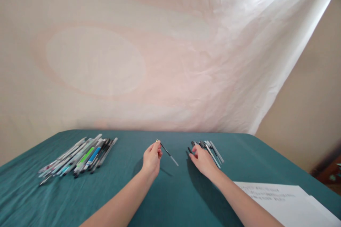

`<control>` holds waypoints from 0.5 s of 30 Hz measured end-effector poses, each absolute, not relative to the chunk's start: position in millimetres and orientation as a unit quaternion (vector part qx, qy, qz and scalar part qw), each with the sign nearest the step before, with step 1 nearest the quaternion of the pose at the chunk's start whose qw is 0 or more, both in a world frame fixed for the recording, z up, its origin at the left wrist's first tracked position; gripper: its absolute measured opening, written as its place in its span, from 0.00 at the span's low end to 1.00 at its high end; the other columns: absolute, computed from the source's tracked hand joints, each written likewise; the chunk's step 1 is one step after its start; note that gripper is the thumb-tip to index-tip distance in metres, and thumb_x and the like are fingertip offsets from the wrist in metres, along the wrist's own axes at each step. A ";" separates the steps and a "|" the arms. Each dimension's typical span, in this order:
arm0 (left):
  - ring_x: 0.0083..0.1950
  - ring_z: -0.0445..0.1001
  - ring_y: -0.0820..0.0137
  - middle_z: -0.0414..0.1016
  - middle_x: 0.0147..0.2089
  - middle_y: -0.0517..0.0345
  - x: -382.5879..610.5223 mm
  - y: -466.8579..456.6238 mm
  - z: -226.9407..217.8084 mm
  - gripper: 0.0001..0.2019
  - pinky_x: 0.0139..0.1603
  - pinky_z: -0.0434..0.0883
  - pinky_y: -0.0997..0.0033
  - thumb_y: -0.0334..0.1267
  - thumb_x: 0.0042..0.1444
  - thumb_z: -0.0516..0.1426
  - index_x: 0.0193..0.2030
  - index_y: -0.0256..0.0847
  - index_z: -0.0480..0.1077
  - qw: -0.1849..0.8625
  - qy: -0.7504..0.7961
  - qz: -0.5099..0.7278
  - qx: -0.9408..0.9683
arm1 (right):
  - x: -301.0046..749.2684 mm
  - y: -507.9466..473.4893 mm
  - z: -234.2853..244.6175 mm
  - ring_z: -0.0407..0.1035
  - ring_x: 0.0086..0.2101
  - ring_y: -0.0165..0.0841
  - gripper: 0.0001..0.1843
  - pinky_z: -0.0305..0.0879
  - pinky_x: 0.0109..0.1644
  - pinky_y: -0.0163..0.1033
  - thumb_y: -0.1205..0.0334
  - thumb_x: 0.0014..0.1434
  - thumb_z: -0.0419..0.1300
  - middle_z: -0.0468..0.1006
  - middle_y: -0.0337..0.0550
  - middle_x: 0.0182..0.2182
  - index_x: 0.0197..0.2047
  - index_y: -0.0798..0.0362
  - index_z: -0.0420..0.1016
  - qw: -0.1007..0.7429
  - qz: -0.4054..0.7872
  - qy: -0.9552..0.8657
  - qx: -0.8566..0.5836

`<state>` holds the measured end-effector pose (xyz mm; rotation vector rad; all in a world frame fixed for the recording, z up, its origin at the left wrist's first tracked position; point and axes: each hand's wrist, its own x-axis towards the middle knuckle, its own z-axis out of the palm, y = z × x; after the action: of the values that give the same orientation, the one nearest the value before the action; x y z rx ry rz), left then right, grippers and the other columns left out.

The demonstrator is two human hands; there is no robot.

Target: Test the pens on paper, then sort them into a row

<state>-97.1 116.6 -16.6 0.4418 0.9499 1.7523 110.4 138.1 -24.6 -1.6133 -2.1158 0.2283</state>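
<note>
Refill (167,154), thin, dark with a pale tip, is being pinched at its upper end and held just above the teal cloth (165,198) by the left hand (151,159), while the right hand (204,159) is being laid loosely spread upon the small pen cluster (210,149), apart from the large pen pile (77,158).

Glare top right, soft shadows, blurred edges

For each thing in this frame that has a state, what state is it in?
Left hand: closed, pinching a thin black pen refill with a brass tip, lifted at a slant.
Right hand: open, fingers resting on a small pile of black and grey pens.
Large pile of mixed pens: lying flat, untouched.
White printed paper sheet: lying flat.
</note>
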 end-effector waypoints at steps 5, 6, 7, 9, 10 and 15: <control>0.22 0.59 0.83 0.62 0.23 0.64 -75.9 102.5 -18.0 0.12 0.23 0.60 0.82 0.38 0.41 0.62 0.26 0.34 0.65 0.607 0.366 0.671 0.218 | 110.2 155.8 -22.9 0.69 0.30 0.33 0.06 0.55 0.32 0.33 0.62 0.54 0.54 0.74 0.45 0.28 0.36 0.54 0.64 0.192 0.014 -0.764 -0.615; 0.22 0.59 0.83 0.62 0.23 0.64 -73.0 100.1 -18.0 0.11 0.23 0.60 0.82 0.39 0.42 0.62 0.25 0.34 0.65 0.614 0.361 0.663 0.230 | 109.4 157.8 -22.8 0.69 0.31 0.34 0.07 0.55 0.33 0.33 0.62 0.54 0.54 0.75 0.45 0.29 0.36 0.54 0.64 0.185 0.006 -0.766 -0.616; 0.21 0.58 0.83 0.62 0.22 0.64 -70.7 98.0 -18.2 0.11 0.23 0.60 0.82 0.39 0.42 0.62 0.25 0.34 0.65 0.618 0.359 0.657 0.242 | 108.7 159.4 -22.8 0.69 0.32 0.34 0.07 0.55 0.33 0.34 0.62 0.54 0.54 0.75 0.46 0.30 0.37 0.54 0.63 0.178 -0.001 -0.767 -0.616; 0.21 0.57 0.83 0.61 0.22 0.64 -67.5 94.8 -19.0 0.11 0.23 0.59 0.82 0.40 0.43 0.61 0.25 0.34 0.65 0.619 0.362 0.646 0.263 | 107.5 161.0 -23.7 0.70 0.33 0.35 0.07 0.56 0.34 0.34 0.62 0.54 0.54 0.75 0.48 0.30 0.37 0.55 0.63 0.164 -0.013 -0.768 -0.618; 0.21 0.57 0.83 0.61 0.22 0.64 -66.6 93.9 -19.6 0.12 0.23 0.59 0.82 0.40 0.44 0.61 0.25 0.34 0.65 0.618 0.365 0.641 0.272 | 107.3 161.1 -24.2 0.70 0.33 0.35 0.07 0.56 0.33 0.34 0.62 0.54 0.54 0.75 0.48 0.31 0.38 0.55 0.63 0.157 -0.020 -0.768 -0.620; 0.21 0.56 0.83 0.60 0.22 0.65 -65.3 94.5 -24.6 0.12 0.23 0.57 0.82 0.42 0.45 0.60 0.25 0.35 0.65 0.612 0.376 0.625 0.304 | 107.8 153.8 -20.1 0.69 0.33 0.36 0.06 0.57 0.32 0.35 0.61 0.54 0.54 0.74 0.48 0.33 0.35 0.54 0.66 0.166 -0.065 -0.762 -0.622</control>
<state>-65.3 94.5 -24.6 0.7020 0.8681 1.4428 107.8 153.8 -20.1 -1.7715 -2.1711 -0.1847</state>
